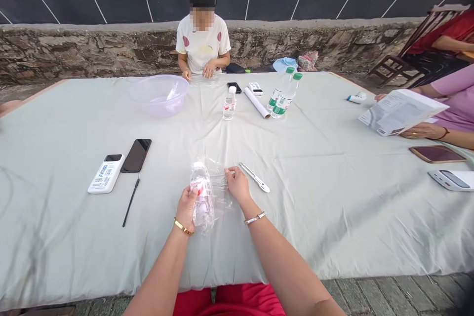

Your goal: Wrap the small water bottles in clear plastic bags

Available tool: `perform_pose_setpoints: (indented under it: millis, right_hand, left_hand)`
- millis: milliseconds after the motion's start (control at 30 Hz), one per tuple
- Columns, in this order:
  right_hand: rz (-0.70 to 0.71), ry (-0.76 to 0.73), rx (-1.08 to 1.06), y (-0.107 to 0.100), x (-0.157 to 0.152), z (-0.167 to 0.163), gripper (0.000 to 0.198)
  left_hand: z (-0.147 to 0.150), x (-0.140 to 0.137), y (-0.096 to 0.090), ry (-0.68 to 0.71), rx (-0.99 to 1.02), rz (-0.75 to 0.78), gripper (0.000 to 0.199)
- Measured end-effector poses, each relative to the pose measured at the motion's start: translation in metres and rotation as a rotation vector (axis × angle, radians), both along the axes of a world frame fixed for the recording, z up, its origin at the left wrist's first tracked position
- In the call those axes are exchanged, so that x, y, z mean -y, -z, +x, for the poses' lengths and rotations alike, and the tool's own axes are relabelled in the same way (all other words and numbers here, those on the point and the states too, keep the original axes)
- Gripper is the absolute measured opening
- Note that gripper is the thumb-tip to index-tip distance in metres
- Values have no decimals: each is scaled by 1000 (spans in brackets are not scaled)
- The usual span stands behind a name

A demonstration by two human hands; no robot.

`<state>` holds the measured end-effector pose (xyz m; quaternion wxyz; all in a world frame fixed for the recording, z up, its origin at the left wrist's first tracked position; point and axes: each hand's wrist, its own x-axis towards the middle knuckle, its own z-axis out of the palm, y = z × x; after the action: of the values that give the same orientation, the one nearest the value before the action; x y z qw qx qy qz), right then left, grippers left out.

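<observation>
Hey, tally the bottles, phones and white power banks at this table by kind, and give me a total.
Bottles: 4 (held bottle, small bottle, two green-capped bottles)
Phones: 3 (left phone, far phone, right phone)
White power banks: 3 (left power bank, far power bank, right power bank)
Total: 10
</observation>
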<state>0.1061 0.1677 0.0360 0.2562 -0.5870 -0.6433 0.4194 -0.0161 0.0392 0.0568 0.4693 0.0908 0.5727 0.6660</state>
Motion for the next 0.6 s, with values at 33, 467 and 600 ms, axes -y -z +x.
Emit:
perform_pose_setpoints:
  millis: [33,467,600]
  right_hand:
    - [-30,2,-21,-4,-2,4,34]
    - [237,-230,-311,-14,82,-34,62]
    - [346,-448,-43,12,84,-22,62]
  left_hand:
    - [0,-1,1,6,24,-19,54]
    - [1,-5,12,0,-360,-276,61]
    - [-4,-4,13,45,-545,-321,55]
